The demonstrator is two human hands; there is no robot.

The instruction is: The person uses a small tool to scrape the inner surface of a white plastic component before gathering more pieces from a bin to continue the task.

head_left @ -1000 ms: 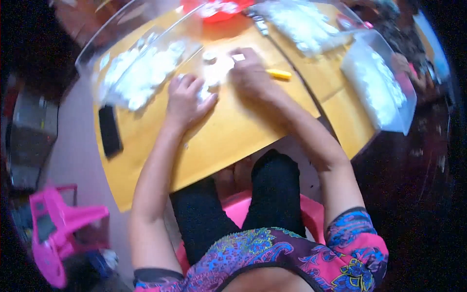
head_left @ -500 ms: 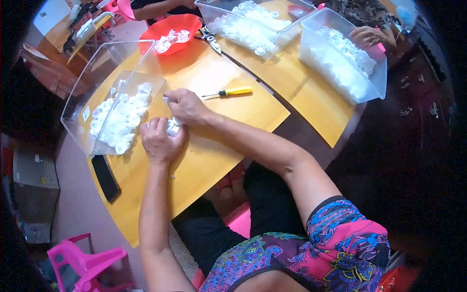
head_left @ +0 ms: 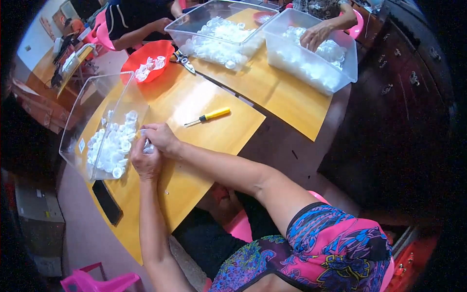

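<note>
My left hand is closed around a small white plastic part, just above the yellow tabletop. Against it, my right hand is bent, its fingertips pinching the white piece near my left fingers. The part's full shape is hidden by my fingers. Just left of both hands stands a clear plastic bin, tilted toward me in the view, with many round white plastic caps inside. To the right lies a screwdriver with a yellow and black handle, its tip pointing toward my hands.
A black phone lies at the table's left edge. Farther off are a red bowl of white parts, scissors and two clear bins of white parts. A co-worker's hand reaches into the right bin; another person sits behind.
The view has shifted, so the table things appear lower and farther left. My hands have drawn closer together around the white part. The co-worker's hand has moved down into the right bin.
</note>
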